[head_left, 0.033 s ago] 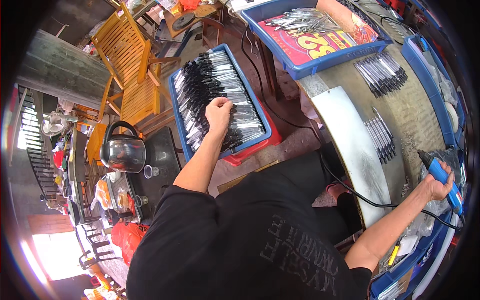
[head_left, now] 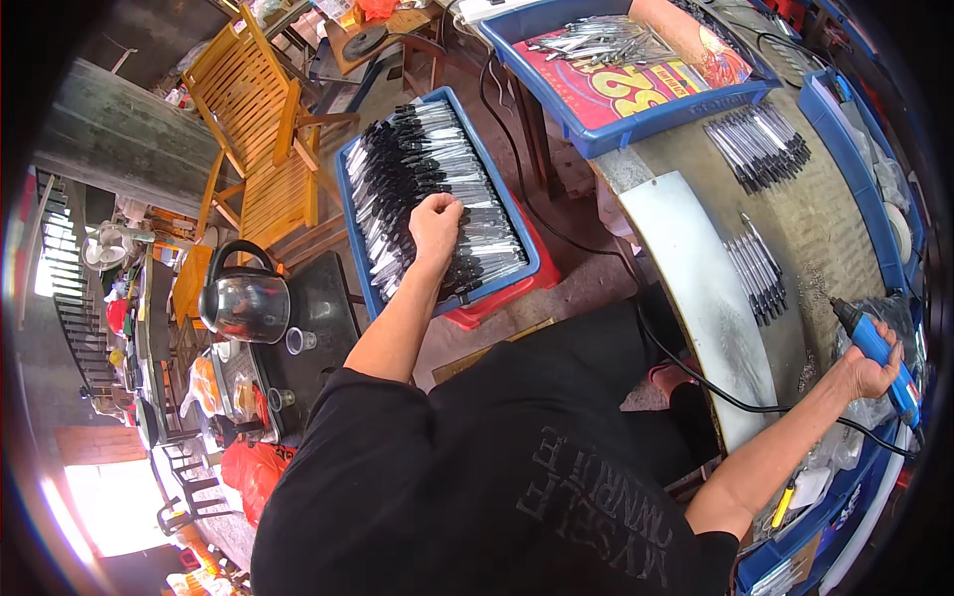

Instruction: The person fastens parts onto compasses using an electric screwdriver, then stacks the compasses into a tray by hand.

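Observation:
My left hand (head_left: 434,230) rests over a blue crate (head_left: 530,250) filled with rows of pens (head_left: 393,189), silver-grey with black parts. Its fingers are drawn together in a pinch, and whatever lies between them is hidden. Off to the right, my right hand (head_left: 873,364) is wrapped round a blue corded electric screwdriver (head_left: 887,370), its black tip pointing up and left over the worktable (head_left: 830,214). One small bunch of pens (head_left: 757,278) lies on the table left of the tool. Farther back lies a larger bunch of pens (head_left: 757,147).
A blue tray (head_left: 646,121) with loose pens stands at the table's far end. A white sheet (head_left: 696,288) covers the near table edge. The black cord (head_left: 730,399) crosses my lap. At left are a kettle (head_left: 246,306) and a wooden chair (head_left: 248,119). Beneath the crate is something red (head_left: 542,283).

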`<state>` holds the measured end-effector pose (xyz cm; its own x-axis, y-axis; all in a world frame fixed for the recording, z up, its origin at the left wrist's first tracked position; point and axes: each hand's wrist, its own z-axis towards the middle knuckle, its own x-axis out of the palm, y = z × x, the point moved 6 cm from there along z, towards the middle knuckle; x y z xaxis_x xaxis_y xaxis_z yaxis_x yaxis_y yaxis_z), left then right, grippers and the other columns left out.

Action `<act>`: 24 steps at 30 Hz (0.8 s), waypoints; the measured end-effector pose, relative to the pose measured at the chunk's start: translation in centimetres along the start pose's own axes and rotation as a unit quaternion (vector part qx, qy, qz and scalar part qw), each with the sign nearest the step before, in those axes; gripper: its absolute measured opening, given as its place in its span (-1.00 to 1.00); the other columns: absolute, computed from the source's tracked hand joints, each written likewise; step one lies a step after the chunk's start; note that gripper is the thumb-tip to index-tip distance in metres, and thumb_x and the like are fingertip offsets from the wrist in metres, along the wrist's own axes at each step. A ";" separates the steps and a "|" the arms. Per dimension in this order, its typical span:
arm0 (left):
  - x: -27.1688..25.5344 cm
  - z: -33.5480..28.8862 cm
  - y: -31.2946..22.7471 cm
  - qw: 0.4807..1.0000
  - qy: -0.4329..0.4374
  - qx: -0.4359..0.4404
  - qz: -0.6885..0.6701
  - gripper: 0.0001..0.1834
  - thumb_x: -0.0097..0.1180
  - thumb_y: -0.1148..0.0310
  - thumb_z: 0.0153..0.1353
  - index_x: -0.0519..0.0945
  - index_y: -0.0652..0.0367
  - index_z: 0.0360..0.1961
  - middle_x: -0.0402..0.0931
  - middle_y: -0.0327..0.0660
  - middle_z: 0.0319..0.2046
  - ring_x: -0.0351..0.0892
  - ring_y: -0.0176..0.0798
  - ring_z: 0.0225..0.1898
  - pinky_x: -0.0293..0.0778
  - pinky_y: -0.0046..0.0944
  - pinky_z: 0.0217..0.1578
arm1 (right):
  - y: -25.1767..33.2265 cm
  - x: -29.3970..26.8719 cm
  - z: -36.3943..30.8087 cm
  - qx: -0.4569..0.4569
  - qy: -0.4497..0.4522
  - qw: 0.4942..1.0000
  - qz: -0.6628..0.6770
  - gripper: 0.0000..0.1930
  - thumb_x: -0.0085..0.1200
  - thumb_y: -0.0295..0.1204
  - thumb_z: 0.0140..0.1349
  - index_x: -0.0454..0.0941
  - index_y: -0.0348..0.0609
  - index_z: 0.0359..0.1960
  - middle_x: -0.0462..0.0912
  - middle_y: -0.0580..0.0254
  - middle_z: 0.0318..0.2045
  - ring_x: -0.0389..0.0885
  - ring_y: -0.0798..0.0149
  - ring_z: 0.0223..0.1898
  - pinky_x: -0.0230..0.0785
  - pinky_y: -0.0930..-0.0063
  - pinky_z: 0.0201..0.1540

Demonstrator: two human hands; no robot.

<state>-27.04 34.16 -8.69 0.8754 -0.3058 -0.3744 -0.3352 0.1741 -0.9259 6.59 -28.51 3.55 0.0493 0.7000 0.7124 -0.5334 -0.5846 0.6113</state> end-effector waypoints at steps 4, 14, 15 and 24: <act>-0.2 0.2 -0.9 0.982 0.027 0.076 0.168 -0.83 0.12 0.37 -0.06 0.60 0.25 -0.47 0.50 -0.17 -0.58 0.47 -0.32 -0.52 0.37 -0.38 -0.38 | -0.1 -0.1 0.0 -0.004 0.001 1.000 -0.008 -0.85 -0.03 -0.47 -0.03 0.29 -0.29 -0.49 0.40 0.05 -0.55 0.39 0.10 -0.46 0.24 0.16 -0.28; 0.5 -1.2 -3.4 0.891 0.068 0.263 0.364 -0.81 0.13 0.27 -0.05 0.61 0.17 -0.48 0.49 -0.14 -0.43 0.41 -0.08 -0.30 0.32 -0.19 -0.22 | -0.2 -0.3 0.1 -0.006 -0.009 1.000 -0.018 -0.84 -0.04 -0.47 -0.02 0.29 -0.32 -0.50 0.40 0.02 -0.55 0.40 0.09 -0.45 0.25 0.15 -0.27; 0.5 -1.2 -3.2 0.898 0.087 0.242 0.356 -0.80 0.14 0.27 -0.06 0.61 0.15 -0.45 0.47 -0.16 -0.39 0.37 -0.08 -0.25 0.29 -0.20 -0.17 | -0.2 -0.4 0.3 -0.001 0.000 1.000 -0.013 -0.84 -0.04 -0.47 -0.02 0.31 -0.33 -0.50 0.40 0.02 -0.55 0.40 0.09 -0.45 0.25 0.15 -0.27; 0.7 -1.1 -4.0 0.882 0.069 0.270 0.379 -0.84 0.15 0.32 -0.06 0.56 0.14 -0.44 0.43 -0.17 -0.40 0.36 -0.09 -0.28 0.31 -0.20 -0.21 | -0.2 -1.3 1.1 0.002 -0.001 1.000 -0.013 -0.80 -0.03 -0.43 -0.01 0.37 -0.38 -0.53 0.41 0.01 -0.54 0.40 0.08 -0.43 0.24 0.15 -0.23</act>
<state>-25.47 32.23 -5.29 0.4075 -0.0135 -0.9131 -0.5595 0.7866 -0.2613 7.57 -29.69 2.86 0.0659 0.7144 0.6966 -0.5291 -0.5669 0.6314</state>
